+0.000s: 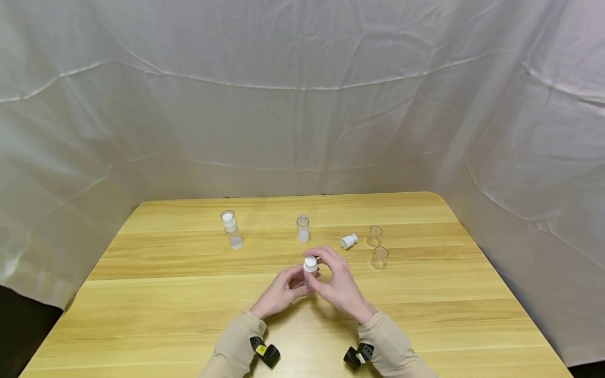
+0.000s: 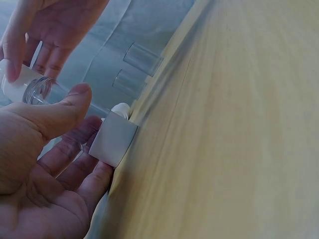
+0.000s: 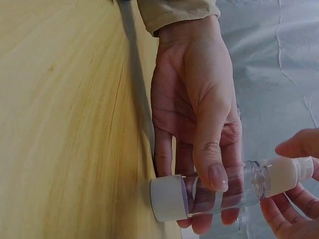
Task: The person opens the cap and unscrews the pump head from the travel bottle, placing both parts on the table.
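Note:
Between both hands, a small clear bottle (image 3: 239, 201) is held upright, its white base (image 2: 114, 139) right at the table surface. My left hand (image 1: 282, 292) grips the bottle's clear body, thumb on the near side and fingers behind. At the bottle's neck sits a white pump top (image 1: 310, 263). The fingers and thumb of my right hand (image 1: 339, 287) pinch this top; in the right wrist view only part of that hand shows, at the lower right edge.
At the back left stands a bottle (image 1: 231, 230) with white pump and clear cap. A topless clear bottle (image 1: 303, 229) stands at the back middle. To its right lie a white pump top (image 1: 348, 241) and two clear caps, one farther (image 1: 375, 236), one nearer (image 1: 379, 258).

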### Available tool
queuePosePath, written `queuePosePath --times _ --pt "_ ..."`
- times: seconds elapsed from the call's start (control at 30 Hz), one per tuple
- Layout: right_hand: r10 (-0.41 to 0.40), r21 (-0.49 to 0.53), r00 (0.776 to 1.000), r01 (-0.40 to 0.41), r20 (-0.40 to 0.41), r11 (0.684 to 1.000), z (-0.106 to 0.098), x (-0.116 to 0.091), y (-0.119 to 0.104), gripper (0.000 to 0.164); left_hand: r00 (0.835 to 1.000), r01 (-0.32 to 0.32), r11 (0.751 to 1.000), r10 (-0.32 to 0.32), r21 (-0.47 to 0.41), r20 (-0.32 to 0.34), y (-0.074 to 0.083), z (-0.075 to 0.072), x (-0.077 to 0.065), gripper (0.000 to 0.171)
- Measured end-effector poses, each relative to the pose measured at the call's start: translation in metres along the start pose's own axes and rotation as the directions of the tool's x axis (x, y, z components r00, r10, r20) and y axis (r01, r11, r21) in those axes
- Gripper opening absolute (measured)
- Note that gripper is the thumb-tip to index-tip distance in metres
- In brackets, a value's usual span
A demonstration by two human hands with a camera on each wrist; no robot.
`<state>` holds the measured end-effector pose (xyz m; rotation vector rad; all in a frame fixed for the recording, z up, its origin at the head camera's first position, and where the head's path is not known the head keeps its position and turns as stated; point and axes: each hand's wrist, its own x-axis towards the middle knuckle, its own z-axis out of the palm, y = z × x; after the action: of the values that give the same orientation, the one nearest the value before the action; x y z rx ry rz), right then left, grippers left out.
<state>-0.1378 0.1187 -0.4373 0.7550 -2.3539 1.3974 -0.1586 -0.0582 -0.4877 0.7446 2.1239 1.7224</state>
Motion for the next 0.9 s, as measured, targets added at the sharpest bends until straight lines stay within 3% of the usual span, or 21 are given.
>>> queuePosePath --times 0.23,0.53,0.9 --pt "0.010 0.011 1.000 -0.009 -0.026 1.000 0.0006 -0.0006 0.0020 0.041 1.000 0.017 1.000 -0.017 0.006 -0.007 0.0010 0.0005 -0.0008 0.049" --pt "-0.039 -0.021 0.999 0.039 -0.003 0.999 -0.0001 -0.0005 0.0019 0.044 1.000 0.012 1.000 -0.012 0.006 -0.007 0.0000 0.0010 -0.0003 0.048" --pt "0.008 -0.026 0.999 -0.007 0.032 1.000 -0.0029 0.0007 -0.0014 0.047 1.000 0.006 1.000 -0.006 0.026 -0.016 0.0012 0.0006 0.0000 0.050"
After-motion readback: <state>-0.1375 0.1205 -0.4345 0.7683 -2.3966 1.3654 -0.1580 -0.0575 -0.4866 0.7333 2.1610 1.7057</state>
